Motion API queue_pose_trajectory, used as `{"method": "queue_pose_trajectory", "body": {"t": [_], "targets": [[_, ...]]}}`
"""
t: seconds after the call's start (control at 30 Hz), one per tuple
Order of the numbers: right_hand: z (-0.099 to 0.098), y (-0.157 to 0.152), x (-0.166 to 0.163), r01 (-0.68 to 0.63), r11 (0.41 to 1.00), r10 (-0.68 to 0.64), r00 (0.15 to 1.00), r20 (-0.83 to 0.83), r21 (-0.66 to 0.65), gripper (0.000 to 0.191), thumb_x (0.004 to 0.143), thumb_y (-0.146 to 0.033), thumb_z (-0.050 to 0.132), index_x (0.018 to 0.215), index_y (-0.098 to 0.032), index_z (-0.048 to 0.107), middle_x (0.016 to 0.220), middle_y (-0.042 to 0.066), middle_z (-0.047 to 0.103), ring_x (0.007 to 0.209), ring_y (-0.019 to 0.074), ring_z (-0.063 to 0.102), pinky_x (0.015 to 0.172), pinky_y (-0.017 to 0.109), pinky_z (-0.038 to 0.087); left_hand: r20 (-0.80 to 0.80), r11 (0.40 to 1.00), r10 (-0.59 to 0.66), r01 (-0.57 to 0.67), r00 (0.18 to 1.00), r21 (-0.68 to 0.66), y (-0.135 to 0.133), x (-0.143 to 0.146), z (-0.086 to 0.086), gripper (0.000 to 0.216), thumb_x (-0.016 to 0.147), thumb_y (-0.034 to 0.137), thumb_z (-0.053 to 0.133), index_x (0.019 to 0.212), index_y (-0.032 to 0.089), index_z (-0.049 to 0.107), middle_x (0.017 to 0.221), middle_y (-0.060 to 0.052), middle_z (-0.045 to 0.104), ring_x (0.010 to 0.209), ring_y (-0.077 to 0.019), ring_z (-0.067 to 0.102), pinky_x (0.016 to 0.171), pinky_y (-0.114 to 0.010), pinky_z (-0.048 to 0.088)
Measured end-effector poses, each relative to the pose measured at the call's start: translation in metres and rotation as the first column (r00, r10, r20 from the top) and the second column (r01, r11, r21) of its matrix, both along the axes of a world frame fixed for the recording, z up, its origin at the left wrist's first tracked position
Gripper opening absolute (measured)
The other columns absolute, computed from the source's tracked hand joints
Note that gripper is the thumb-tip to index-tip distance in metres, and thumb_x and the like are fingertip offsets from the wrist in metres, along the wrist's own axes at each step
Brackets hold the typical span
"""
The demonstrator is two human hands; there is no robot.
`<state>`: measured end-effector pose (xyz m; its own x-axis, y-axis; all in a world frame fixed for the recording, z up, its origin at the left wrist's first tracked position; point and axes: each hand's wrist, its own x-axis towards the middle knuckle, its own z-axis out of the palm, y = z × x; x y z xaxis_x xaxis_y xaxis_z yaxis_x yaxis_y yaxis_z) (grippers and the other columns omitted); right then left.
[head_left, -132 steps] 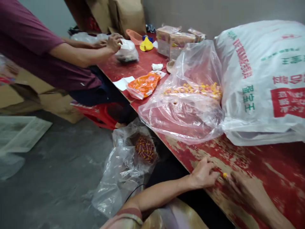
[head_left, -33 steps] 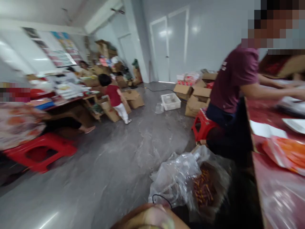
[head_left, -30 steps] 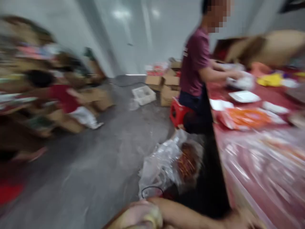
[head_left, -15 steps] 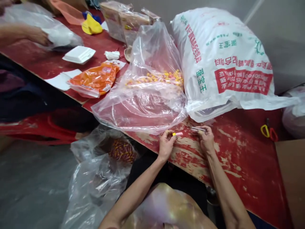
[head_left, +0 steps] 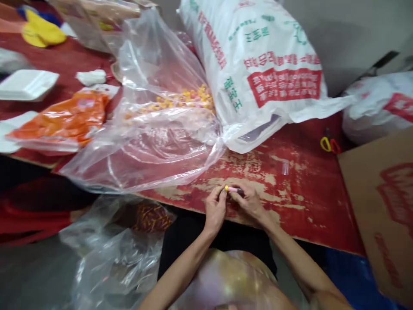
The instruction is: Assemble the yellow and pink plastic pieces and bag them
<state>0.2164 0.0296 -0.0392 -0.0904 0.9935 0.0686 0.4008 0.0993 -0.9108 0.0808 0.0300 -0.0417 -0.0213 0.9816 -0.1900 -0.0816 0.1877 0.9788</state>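
Pinching, head view: we see the left hand (head_left: pixel 215 209) and the right hand (head_left: pixel 254 204) at the near edge of the red table (head_left: pixel 322 206), fingers drawn in narrow.
Pink stick (head_left: pixel 232 189): the left hand holds it by its yellow end; it lies between the two hands.
Dark piece (head_left: pixel 240 191): the right hand grips it at the stick's other end; we cannot tell whether it covers that end or only touches it.
Stick's line: its long axis runs from hand to hand, dipping slightly rightward. We judge this alignment to be what counts; neither hand is clearly nearer.
Clear tube (head_left: pixel 285 168): beyond and to the right of the right hand, the nearer one; we cannot tell whether it stands or lies.
Far side: a see-through bag (head_left: pixel 145 150) with yellow and pink pieces (head_left: pixel 190 98) spreads ahead-left, touching a white sack (head_left: pixel 274 47).
Right side: scissors (head_left: pixel 329 144) rest past the tube, near a cardboard box (head_left: pixel 364 185).
Left side: an orange packet (head_left: pixel 71 118) sits well apart.
In the way: we judge the see-through bag's near edge the closest hindrance, ahead-left.
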Motion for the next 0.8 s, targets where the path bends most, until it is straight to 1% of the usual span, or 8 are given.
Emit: {"method": "queue_pose_trajectory", "body": {"t": [0.17,0.3,0.43,0.5,0.6,0.67,0.73,0.8], "targets": [[-0.001,-0.02,0.026,0.001,0.986,-0.046,0.962,0.268,0.167,0.018,0.089,-0.026,0.047,0.1,-0.019,0.06,0.094,0.008,0.065,0.087,0.0188,0.059,0.079,0.032,0.046,-0.019,0.978,-0.208,0.207,0.978,-0.024,-0.009,0.024,-0.008,0.03,0.084,0.03,0.051,0.107,0.017,0.065,0.111,-0.009,0.065,0.102,-0.0215,0.06,0.09,-0.033,0.046],[0.021,-0.028,0.065,-0.144,0.99,0.125,0.839,0.53,-0.005,0.019,0.093,-0.028,0.041,0.092,-0.019,0.058,0.082,0.006,0.062,0.074,0.017,0.057,0.067,0.028,0.043,-0.243,0.906,-0.381,0.413,0.892,0.096,0.001,0.03,-0.006,0.026,0.078,0.021,0.056,0.1,0.018,0.07,0.1,-0.008,0.067,0.097,-0.0227,0.061,0.091,-0.037,0.046],[0.031,-0.033,0.09,-0.122,0.969,0.247,0.576,0.779,-0.216,0.013,0.09,-0.021,0.044,0.093,-0.017,0.056,0.082,0.009,0.062,0.067,0.0174,0.056,0.06,0.026,0.037,-0.247,0.958,-0.264,0.284,0.932,0.046,0.007,0.028,-0.006,0.032,0.078,0.028,0.057,0.107,0.017,0.065,0.097,-0.009,0.063,0.08,-0.0188,0.064,0.072,-0.031,0.053],[0.029,-0.031,0.093,-0.131,0.96,0.28,0.516,0.809,-0.249,0.011,0.087,-0.019,0.046,0.094,-0.018,0.055,0.085,0.01,0.062,0.069,0.0178,0.057,0.059,0.026,0.036,-0.162,0.961,-0.275,0.271,0.948,-0.049,0.008,0.028,-0.007,0.037,0.082,0.035,0.053,0.112,0.016,0.061,0.089,-0.007,0.063,0.064,-0.0148,0.062,0.058,-0.027,0.052],[0.024,-0.021,0.093,-0.154,0.961,0.276,0.531,0.802,-0.229,0.01,0.087,-0.018,0.045,0.093,-0.018,0.054,0.085,0.009,0.061,0.068,0.0173,0.056,0.059,0.026,0.037,-0.173,0.946,-0.323,0.315,0.931,-0.071,0.007,0.033,-0.006,0.041,0.085,0.038,0.047,0.117,0.014,0.057,0.082,-0.006,0.062,0.06,-0.0145,0.061,0.057,-0.027,0.053],[0.022,-0.012,0.091,-0.172,0.968,0.247,0.575,0.78,-0.18,0.011,0.087,-0.017,0.044,0.094,-0.017,0.052,0.085,0.008,0.06,0.069,0.0173,0.055,0.062,0.027,0.039,-0.293,0.923,-0.349,0.381,0.89,0.059,0.008,0.038,-0.004,0.037,0.086,0.033,0.045,0.117,0.015,0.057,0.091,-0.009,0.064,0.075,-0.0189,0.064,0.071,-0.034,0.055],[0.021,-0.005,0.085,-0.206,0.973,0.218,0.648,0.729,-0.108,0.011,0.087,-0.016,0.043,0.095,-0.017,0.051,0.088,0.008,0.059,0.077,0.0178,0.055,0.068,0.028,0.041,-0.442,0.831,-0.365,0.501,0.819,0.243,0.009,0.043,-0.004,0.038,0.085,0.025,0.044,0.121,0.016,0.055,0.11,-0.013,0.061,0.101,-0.0243,0.061,0.09,-0.043,0.049],[0.019,-0.003,0.075,-0.19,0.98,0.183,0.753,0.632,-0.057,0.011,0.086,-0.016,0.043,0.095,-0.017,0.049,0.088,0.007,0.058,0.079,0.0171,0.054,0.069,0.028,0.042,-0.566,0.697,-0.349,0.611,0.747,0.376,0.012,0.048,-0.008,0.045,0.084,0.018,0.044,0.129,0.017,0.048,0.127,-0.015,0.054,0.121,-0.0265,0.049,0.101,-0.047,0.041]]}}
